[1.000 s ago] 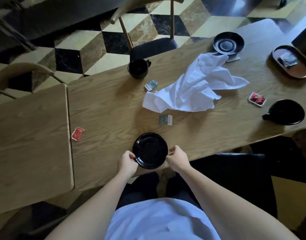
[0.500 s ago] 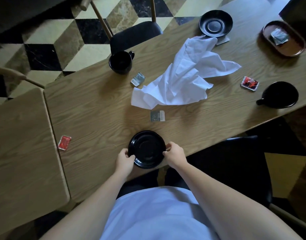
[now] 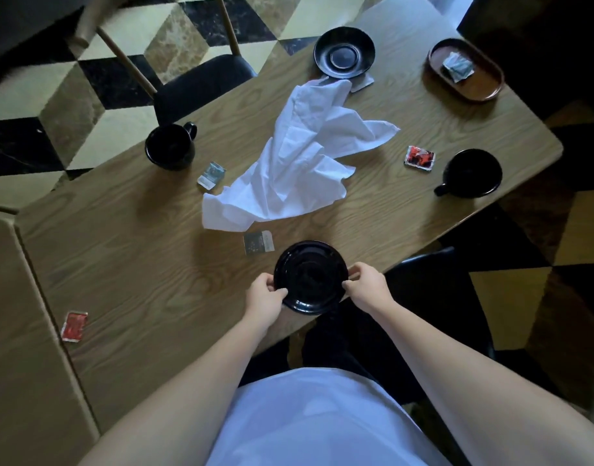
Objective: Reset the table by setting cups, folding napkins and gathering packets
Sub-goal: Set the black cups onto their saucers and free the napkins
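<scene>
Low in the frame's centre, the left hand [image 3: 267, 297] and right hand [image 3: 366, 286] each pinch the rim of a black saucer [image 3: 310, 276] at the surface's [image 3: 137, 264] near edge. A crumpled white napkin [image 3: 299, 159] lies above it, mid-frame, with a dark packet [image 3: 258, 242] between them.

No legible text on anything

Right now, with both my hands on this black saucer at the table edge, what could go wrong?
1. The black saucer sits at the table's near edge, its rim seemingly overhanging; if the left hand or right hand slips, it might fall.
2. Pushed forward, it could ride onto the dark packet just beyond it.
3. Reaching farther, an arm might drag the crumpled white napkin.
</scene>
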